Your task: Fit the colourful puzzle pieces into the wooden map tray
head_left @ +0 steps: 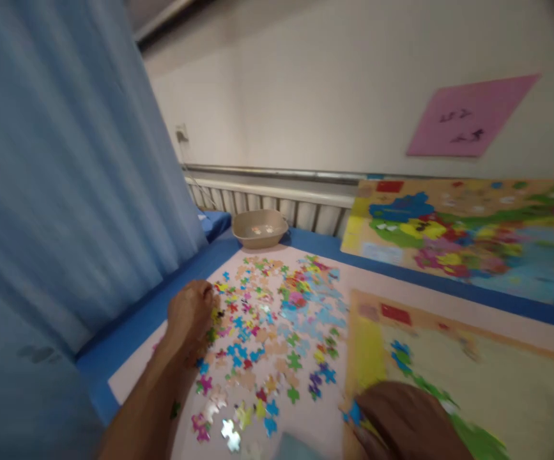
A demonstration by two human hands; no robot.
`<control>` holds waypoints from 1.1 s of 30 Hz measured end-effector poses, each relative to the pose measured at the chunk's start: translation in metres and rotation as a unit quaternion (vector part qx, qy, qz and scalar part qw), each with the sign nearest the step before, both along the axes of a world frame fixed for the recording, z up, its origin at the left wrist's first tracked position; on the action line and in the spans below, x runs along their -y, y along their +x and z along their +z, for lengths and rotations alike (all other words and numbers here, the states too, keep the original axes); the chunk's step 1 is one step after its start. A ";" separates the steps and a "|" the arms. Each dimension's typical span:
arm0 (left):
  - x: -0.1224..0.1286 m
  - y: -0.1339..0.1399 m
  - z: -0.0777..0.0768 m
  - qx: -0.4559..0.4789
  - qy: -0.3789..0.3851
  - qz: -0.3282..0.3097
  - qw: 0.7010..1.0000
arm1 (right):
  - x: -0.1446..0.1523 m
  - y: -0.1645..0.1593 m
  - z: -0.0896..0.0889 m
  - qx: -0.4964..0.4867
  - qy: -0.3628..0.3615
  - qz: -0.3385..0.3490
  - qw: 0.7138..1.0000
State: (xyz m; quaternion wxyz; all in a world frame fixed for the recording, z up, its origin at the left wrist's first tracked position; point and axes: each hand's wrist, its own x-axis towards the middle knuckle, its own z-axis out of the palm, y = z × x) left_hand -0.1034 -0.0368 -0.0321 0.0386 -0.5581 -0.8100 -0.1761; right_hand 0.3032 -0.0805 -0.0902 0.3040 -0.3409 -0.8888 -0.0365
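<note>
Working among puzzle pieces [294, 361], two hands [193, 310] [408, 418], one basin [260, 243]

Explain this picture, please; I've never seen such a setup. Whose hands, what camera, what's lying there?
There's no machine: these are a person's two bare hands, filmed by one head-worn camera looking forward and down. The left hand is at the left edge of many loose puzzle pieces; whether it grips any can't be seen. The right hand holds a blue piece near the left side of a partly filled board. Pieces and board lie on a pale sheet over a blue surface. A basin stands behind.
</note>
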 end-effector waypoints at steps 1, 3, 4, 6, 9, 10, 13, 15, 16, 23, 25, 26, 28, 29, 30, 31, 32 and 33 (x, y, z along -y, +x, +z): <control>0.001 0.001 -0.001 -0.006 0.014 -0.004 1.000 | 0.007 -0.005 0.013 0.004 -0.022 -0.017 1.000; 0.000 0.001 -0.002 -0.018 0.047 -0.016 0.999 | 0.016 -0.014 0.031 -0.012 -0.044 -0.022 0.999; 0.000 0.002 -0.002 -0.023 0.063 -0.030 0.997 | 0.018 -0.016 0.036 -0.034 -0.047 -0.030 0.998; -0.001 0.005 0.001 -0.038 0.098 -0.052 0.993 | 0.018 -0.018 0.038 -0.053 -0.054 -0.039 0.996; 0.002 0.014 0.013 -0.068 0.157 -0.076 0.982 | 0.017 -0.015 0.033 -0.072 -0.060 -0.037 0.995; 0.004 0.019 0.018 -0.080 0.184 -0.091 0.976 | 0.016 -0.014 0.031 -0.077 -0.062 -0.033 0.994; 0.010 0.036 0.038 -0.097 0.248 -0.160 0.951 | 0.017 -0.012 0.032 -0.089 -0.073 -0.021 0.993; 0.013 0.050 0.051 -0.095 0.247 -0.203 0.943 | 0.017 -0.011 0.034 -0.095 -0.077 -0.017 0.992; 0.014 0.058 0.057 -0.088 0.238 -0.220 0.942 | 0.018 -0.011 0.036 -0.096 -0.077 -0.016 0.992; 0.023 0.132 0.073 0.053 0.178 -0.311 0.932 | 0.020 -0.013 0.041 -0.102 -0.087 -0.037 0.990; 0.027 0.153 0.064 0.079 0.162 -0.329 0.927 | 0.023 -0.014 0.044 -0.103 -0.100 -0.044 0.989; 0.028 0.161 0.057 0.090 0.159 -0.337 0.923 | 0.026 -0.015 0.046 -0.102 -0.105 -0.047 0.988; 0.030 0.173 0.040 0.106 0.155 -0.349 0.918 | 0.030 -0.013 0.050 -0.101 -0.113 -0.056 0.987; 0.030 0.177 0.030 0.111 0.156 -0.353 0.916 | 0.032 -0.010 0.053 -0.101 -0.117 -0.060 0.986; 0.030 0.179 0.021 0.111 0.158 -0.357 0.914 | 0.034 -0.006 0.055 -0.103 -0.118 -0.064 0.986; 0.029 0.180 0.013 0.109 0.159 -0.357 0.914 | 0.034 0.001 0.057 -0.107 -0.117 -0.068 0.985; 0.028 0.180 0.005 0.103 0.161 -0.362 0.913 | 0.032 0.010 0.060 -0.113 -0.115 -0.073 0.984; 0.028 0.179 -0.002 0.094 0.164 -0.372 0.909 | 0.028 0.021 0.062 -0.115 -0.110 -0.081 0.984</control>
